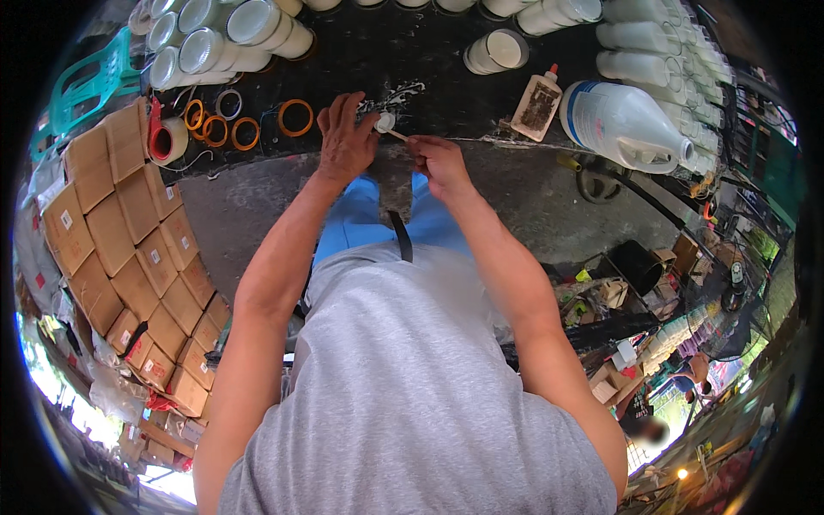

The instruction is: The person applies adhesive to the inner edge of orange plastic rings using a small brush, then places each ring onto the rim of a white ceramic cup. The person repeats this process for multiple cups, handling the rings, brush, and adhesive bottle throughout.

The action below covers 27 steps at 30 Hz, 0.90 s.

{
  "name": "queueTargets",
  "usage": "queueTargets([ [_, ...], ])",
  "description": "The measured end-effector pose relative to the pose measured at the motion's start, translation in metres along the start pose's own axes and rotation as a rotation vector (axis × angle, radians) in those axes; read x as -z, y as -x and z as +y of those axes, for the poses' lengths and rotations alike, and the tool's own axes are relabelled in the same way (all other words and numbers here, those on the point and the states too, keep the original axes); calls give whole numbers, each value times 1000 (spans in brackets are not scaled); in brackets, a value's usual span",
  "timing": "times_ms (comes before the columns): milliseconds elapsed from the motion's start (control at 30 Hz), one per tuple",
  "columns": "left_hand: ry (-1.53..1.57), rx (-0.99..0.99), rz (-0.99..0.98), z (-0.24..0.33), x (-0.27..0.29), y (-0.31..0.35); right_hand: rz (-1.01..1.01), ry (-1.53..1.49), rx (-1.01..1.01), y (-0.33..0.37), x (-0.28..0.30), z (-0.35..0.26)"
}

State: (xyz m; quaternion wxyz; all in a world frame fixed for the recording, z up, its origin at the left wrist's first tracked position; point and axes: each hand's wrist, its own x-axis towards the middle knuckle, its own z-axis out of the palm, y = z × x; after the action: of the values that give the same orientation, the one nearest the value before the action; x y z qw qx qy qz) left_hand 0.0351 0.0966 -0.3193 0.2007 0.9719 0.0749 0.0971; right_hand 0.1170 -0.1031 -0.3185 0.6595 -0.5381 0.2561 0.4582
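Note:
In front of me, at the black table's near edge, my right hand [439,163] is closed in a pinch on a thin pale stick [397,134]. The stick's far end meets a small round white piece [384,123]. My left hand [346,136] is beside that piece, fingers spread and thumb close to it; whether the thumb touches it I cannot tell. White smears [403,92] mark the tabletop just beyond. Right of my hands lies a stained white glue bottle [538,107] with a red tip.
Orange tape rings [245,134] and a tape roll [168,142] lie left. A white cup-shaped container [498,51], a large translucent jug [625,126] and stacked glass jars [206,50] stand around the table. Cardboard boxes [129,232] are piled left; clutter fills the right.

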Motion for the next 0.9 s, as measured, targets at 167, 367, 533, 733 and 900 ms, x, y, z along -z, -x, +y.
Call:
queueTargets([
  [167,17,81,23,4,13,1,2,-61,13,1,9,-5],
  [367,95,215,79,-22,48,73,3,114,193,2,8,-15],
  [533,64,585,-220,-51,79,163,53,830,521,-5,3,-42],
  [733,22,884,-385,-90,71,265,188,1331,1075,7,-24,-90],
  [900,-30,936,-378,-101,67,336,190,805,1181,84,-77,-176],
])
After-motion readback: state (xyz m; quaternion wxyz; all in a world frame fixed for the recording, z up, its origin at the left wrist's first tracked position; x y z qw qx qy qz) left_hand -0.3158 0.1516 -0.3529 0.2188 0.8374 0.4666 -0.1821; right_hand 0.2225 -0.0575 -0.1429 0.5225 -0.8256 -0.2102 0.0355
